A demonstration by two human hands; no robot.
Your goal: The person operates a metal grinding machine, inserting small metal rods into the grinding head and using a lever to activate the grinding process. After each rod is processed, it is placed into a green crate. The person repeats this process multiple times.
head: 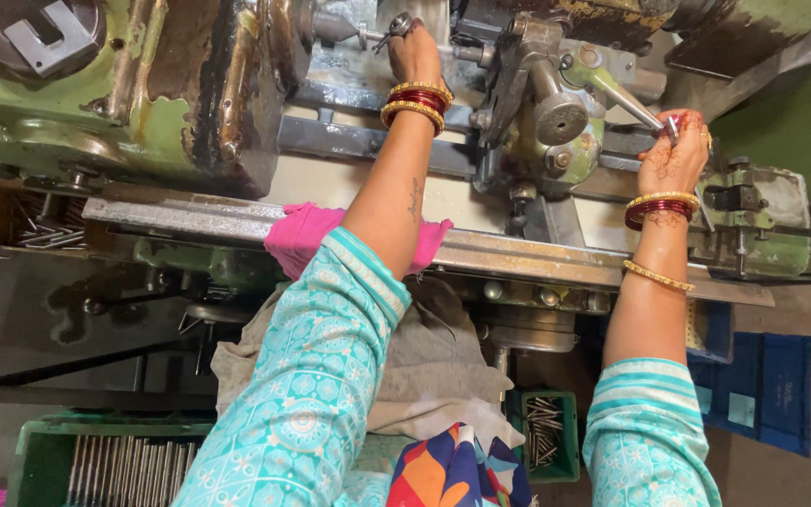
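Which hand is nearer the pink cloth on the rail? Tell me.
Left. The left hand reaches up at the machine's spindle, its forearm crossing right above the pink cloth. The right hand grips the lever, far to the right.

A small metal part (398, 24) is gripped by the left hand (415, 52) at the far end of the machine (190, 84). To the right, a lever (626, 101) is held by the right hand (673, 155). A cloth (307, 235) is draped over the rail (518, 252); trays of rods (105, 465) and pins (544, 434) are set nearer.

We see the left hand (414, 52) reaching up to a small metal part (398, 25) at the green lathe (143, 94), while the right hand (673, 155) grips a steel lever (626, 99); a pink cloth (302, 235) lies under the left forearm.
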